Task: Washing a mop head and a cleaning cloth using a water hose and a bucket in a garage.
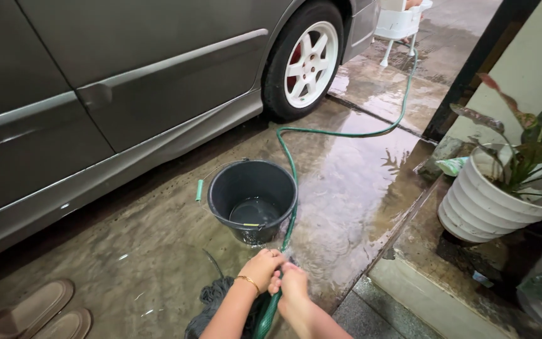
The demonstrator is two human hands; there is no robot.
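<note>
While both hands grip it, the green hose [286,226] runs lengthwise away from the person, past the right rim of the black bucket [252,198], then curves toward the car's white wheel [310,63]. Left hand [260,269] and right hand [294,285] have fingers wrapped tight around it. Wet floor lies open right of the bucket, up to the kerb edge.
</note>
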